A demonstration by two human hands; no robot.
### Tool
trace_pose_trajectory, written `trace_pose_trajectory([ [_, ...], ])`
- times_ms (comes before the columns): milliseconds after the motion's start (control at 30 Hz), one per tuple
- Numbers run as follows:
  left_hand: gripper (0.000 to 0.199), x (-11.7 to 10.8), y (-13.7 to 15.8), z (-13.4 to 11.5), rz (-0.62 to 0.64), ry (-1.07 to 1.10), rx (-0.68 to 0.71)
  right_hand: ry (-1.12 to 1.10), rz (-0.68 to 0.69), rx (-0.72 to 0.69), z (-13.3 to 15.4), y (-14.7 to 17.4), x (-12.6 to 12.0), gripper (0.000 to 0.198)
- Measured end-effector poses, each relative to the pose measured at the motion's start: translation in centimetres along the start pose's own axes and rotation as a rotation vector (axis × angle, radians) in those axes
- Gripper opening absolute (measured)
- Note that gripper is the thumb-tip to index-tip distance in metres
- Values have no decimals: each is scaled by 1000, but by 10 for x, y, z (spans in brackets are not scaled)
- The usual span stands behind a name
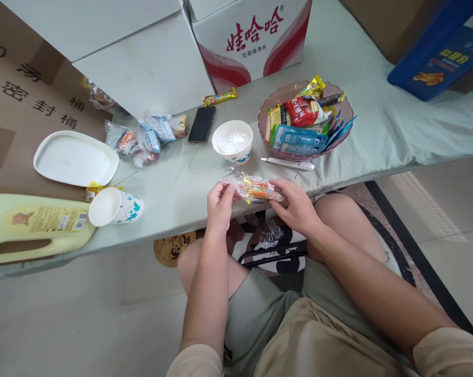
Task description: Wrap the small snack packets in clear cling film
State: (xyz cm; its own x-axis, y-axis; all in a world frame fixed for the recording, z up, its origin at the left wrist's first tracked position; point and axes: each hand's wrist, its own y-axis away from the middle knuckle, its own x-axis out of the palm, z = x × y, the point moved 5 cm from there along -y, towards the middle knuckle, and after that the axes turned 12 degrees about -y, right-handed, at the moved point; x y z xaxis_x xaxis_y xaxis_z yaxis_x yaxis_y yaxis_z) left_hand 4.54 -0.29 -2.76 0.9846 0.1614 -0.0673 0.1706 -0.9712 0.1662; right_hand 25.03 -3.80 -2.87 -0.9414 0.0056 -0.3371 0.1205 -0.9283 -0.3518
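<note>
Between my two hands, at the table's front edge, is a clear plastic bag with yellow and orange wrapped snacks inside. My left hand pinches the bag's loose left end between thumb and fingers. Around the filled right end, my right hand is closed, its fingertips partly behind the plastic. Just beyond the bag stands a paper bowl with crumpled clear plastic in it. A white pen-like cutter lies to the right of the bowl. Behind that, a pink glass bowl is heaped with packaged snacks.
A phone, a yellow snack stick and several bagged snacks lie further back. At left are a white tray, a tipped paper cup and a yellow jug. White cartons and a blue container stand behind.
</note>
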Motion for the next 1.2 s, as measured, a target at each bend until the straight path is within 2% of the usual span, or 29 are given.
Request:
trace_pose_trajectory([
  [167, 27, -8, -3, -2, -150, 118, -125, -83, -99, 45, -4, -2, -6, 24],
  [333, 28, -16, -5, -3, -208, 160, -99, -90, -138, 42, -8, -3, -10, 19],
  [433, 36, -15, -6, 0, -159, 128, -68, -72, -45, 7, -6, -2, -4, 29],
  [533, 40, -12, -8, 4, -107, -35, -72, -46, 63, -38, -2, 1, 2, 42],
  [600, 34, -12, -8, 4, -128, -77, -62, 12, 53, -26, -3, 1, 1, 46],
  [733, 26, -11, -6, -1, -149, 35, -22, 45, 7, 9, -7, -1, -2, 42],
  [933, 29, -8, -5, -2, -133, 73, -27, 79, -71, -57, -1, -3, -3, 25],
  [1067, 32, -12, -6, -5, -159, 100, -8, 75, -140, -35, 3, -4, -9, 22],
  [1133, 34, -11, -6, -5, -130, 105, -18, 80, -130, -56, 4, -4, -9, 22],
  [1200, 34, -8, -4, -4, -56, 98, -30, 79, -59, -97, 6, -5, -2, 33],
])
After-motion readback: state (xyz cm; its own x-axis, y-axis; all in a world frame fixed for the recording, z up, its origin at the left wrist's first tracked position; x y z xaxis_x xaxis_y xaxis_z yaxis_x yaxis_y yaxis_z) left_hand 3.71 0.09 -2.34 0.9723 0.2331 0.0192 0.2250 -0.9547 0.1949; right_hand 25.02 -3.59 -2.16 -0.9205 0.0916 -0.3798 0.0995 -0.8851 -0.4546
